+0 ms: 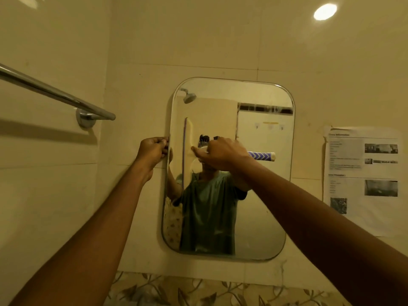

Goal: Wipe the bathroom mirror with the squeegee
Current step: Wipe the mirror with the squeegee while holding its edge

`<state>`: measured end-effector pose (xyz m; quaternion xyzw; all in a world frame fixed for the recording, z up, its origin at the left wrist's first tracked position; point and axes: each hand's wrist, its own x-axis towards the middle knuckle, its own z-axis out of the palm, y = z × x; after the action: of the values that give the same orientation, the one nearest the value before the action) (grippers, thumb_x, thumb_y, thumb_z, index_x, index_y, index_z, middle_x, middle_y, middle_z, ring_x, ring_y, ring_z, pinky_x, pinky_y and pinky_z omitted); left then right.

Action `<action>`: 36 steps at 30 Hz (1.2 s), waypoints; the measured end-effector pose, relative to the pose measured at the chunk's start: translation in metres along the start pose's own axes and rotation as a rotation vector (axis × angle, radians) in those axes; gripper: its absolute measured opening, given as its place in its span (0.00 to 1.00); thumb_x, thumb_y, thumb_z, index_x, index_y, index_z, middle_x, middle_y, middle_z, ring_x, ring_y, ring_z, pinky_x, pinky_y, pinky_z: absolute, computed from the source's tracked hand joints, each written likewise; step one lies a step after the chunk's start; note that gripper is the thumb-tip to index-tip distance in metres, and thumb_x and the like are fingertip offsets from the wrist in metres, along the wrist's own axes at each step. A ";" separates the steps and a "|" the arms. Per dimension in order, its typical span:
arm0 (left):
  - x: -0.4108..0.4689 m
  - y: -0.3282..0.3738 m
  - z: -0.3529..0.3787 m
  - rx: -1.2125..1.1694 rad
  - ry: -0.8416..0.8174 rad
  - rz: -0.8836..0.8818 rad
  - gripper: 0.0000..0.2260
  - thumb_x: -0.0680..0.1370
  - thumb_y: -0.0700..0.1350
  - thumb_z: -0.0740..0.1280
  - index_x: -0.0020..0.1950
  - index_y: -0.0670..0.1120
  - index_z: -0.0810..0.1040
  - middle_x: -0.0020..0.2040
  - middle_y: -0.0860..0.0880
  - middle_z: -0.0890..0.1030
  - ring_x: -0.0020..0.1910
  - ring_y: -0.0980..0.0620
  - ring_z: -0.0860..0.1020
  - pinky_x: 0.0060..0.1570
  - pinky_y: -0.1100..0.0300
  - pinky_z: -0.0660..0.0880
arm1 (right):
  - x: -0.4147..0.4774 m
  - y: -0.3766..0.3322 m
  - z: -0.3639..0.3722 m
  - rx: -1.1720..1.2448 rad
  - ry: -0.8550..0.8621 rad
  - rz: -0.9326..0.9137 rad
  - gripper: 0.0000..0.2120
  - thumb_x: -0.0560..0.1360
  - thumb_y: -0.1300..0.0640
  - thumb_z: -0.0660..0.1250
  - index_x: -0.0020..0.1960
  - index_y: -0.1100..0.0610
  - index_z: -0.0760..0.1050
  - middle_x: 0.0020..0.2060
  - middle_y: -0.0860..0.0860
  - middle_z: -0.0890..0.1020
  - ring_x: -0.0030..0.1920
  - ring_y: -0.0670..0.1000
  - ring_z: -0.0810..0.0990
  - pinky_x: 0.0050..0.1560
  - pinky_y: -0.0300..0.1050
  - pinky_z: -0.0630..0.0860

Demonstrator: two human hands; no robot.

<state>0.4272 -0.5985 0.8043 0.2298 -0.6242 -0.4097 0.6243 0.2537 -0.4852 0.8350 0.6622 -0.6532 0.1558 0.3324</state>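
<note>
**K:** Squeegee (pixel 187 149) status?

**R:** On the mirror (pixel 260 206), left part of the glass, about mid-height. Blade stands vertical, cream body with a dark purple-ish rubber edge facing the mirror's left rim. Handle runs horizontal to the right; its end has a blue-and-white wrap and pokes out past the wrist.

**K:** Grip?

**R:** Right hand (pixel 223 154) is wrapped closed around the handle, knuckles toward camera. Left hand (pixel 152 150) has fingers curled and pressed together on the mirror's left edge, at about the same height as the blade.

**K:** Blade touching glass?

**R:** Looks flat against it, but can't confirm contact from this angle.

**K:** Surroundings?

**R:** Mirror is a rounded rectangle on a cream tiled wall (pixel 198 40). Chrome towel bar (pixel 55 93) on the left wall, well apart from the mirror. Printed paper sheet (pixel 362 180) is stuck to the wall just right of the mirror. Reflection shows a shower head and the person's green shirt. Patterned leaf tiles (pixel 187 292) run below.
</note>
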 end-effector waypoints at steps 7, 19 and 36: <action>-0.002 -0.002 0.008 -0.004 0.068 0.007 0.09 0.80 0.40 0.61 0.55 0.40 0.79 0.46 0.42 0.82 0.42 0.50 0.80 0.40 0.64 0.75 | -0.058 0.093 -0.003 0.097 0.004 0.225 0.33 0.78 0.30 0.47 0.39 0.54 0.77 0.30 0.48 0.78 0.32 0.50 0.77 0.34 0.43 0.72; -0.003 0.008 0.005 -0.032 0.064 0.001 0.07 0.80 0.37 0.61 0.51 0.42 0.79 0.44 0.44 0.80 0.37 0.55 0.78 0.28 0.72 0.73 | -0.108 0.114 -0.011 0.177 0.049 0.314 0.25 0.80 0.36 0.53 0.35 0.51 0.72 0.29 0.50 0.78 0.32 0.50 0.77 0.38 0.42 0.74; 0.023 0.036 0.001 -0.184 -0.052 -0.030 0.14 0.76 0.34 0.54 0.49 0.41 0.80 0.40 0.46 0.80 0.39 0.51 0.77 0.40 0.62 0.72 | 0.040 0.009 -0.043 0.016 0.128 0.043 0.32 0.79 0.33 0.49 0.29 0.54 0.70 0.25 0.47 0.71 0.26 0.48 0.68 0.36 0.43 0.68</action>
<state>0.4314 -0.5965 0.8466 0.1702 -0.5964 -0.4805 0.6200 0.2589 -0.4870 0.8945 0.6393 -0.6433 0.2104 0.3649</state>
